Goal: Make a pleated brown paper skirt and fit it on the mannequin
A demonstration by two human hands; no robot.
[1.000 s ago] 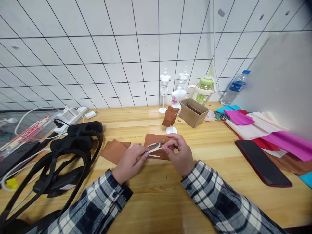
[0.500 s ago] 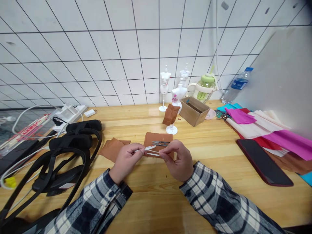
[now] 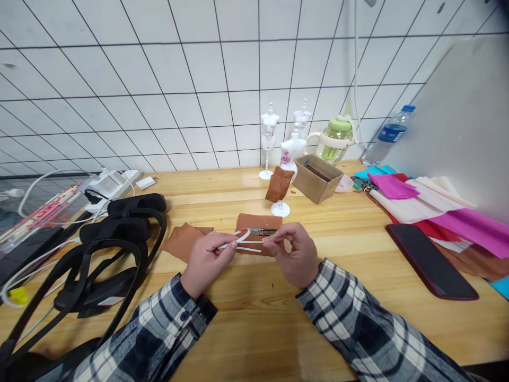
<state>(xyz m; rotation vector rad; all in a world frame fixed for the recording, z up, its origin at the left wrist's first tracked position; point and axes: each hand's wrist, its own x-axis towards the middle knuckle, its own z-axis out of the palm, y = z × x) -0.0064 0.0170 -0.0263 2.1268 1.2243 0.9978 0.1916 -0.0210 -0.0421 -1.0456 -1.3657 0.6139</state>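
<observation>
My left hand (image 3: 209, 260) pinches several narrow white strips (image 3: 245, 235), one of them curling upward at its end. From there a thin white strip runs level to the pinched fingertips of my right hand (image 3: 295, 253). Behind and below the fingers lies a brown fabric rectangle (image 3: 258, 218) flat on the table. Thread snips (image 3: 264, 232) with dark handles rest across it, tips pointing left. Left of it are more brown fabric pieces (image 3: 183, 243), partly overlapping. Farther back, a small white dress form (image 3: 293, 148) has a brown fabric piece (image 3: 279, 184) draped on it.
Black headsets with straps (image 3: 123, 228) and a power strip (image 3: 111, 185) crowd the left. A cardboard box (image 3: 318, 178), a green-lidded cup (image 3: 336, 138) and a water bottle (image 3: 387, 138) stand at back right. Right lie a phone (image 3: 429, 262) and coloured fabrics (image 3: 441, 212).
My right hand has shifted slightly right, and the white strip between the hands now looks straighter. The end near my left hand curls up more. The view has tilted slightly.
</observation>
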